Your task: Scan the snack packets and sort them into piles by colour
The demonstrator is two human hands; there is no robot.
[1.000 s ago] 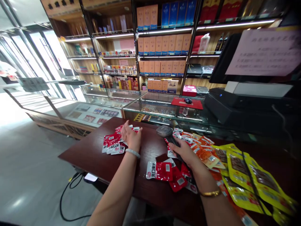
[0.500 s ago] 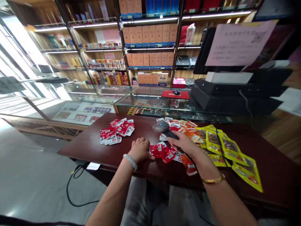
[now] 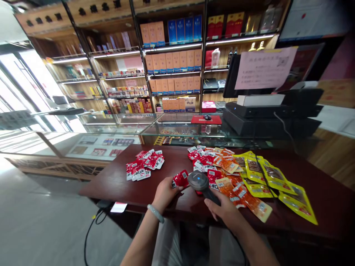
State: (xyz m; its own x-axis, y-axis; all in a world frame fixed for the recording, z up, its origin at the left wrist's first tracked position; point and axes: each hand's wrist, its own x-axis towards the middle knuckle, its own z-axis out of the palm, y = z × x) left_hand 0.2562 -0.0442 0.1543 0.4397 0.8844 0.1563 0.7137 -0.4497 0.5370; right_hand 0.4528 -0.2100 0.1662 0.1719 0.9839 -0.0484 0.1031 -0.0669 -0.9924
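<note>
Between the fingers of my left hand (image 3: pixel 166 192) is a small red snack packet (image 3: pixel 181 178), lifted off the table with a label showing. My right hand (image 3: pixel 223 207) grips the handle of a dark barcode scanner (image 3: pixel 198 181). The scanner's head is right beside the held packet, partly hiding red packets beneath it. A pile of red and white packets (image 3: pixel 145 163) lies on the left of the table. More red packets (image 3: pixel 203 160) lie behind the scanner, with orange packets (image 3: pixel 244 195) to their right. Farther right are several yellow pouches (image 3: pixel 257 171), with a black cable across them.
The dark red table (image 3: pixel 111 181) meets a glass display counter (image 3: pixel 177 127). On that counter are a mouse (image 3: pixel 207 117) on a red mat and a monitor (image 3: pixel 231 77) with a paper sheet. Shelves of boxes (image 3: pixel 174 61) stand behind. A cable (image 3: pixel 90 229) hangs at the lower left.
My left hand has raised a red packet from the table. The right hand has brought the scanner lower and nearer, beside that packet. More orange packets show, and the camera view has tilted up.
</note>
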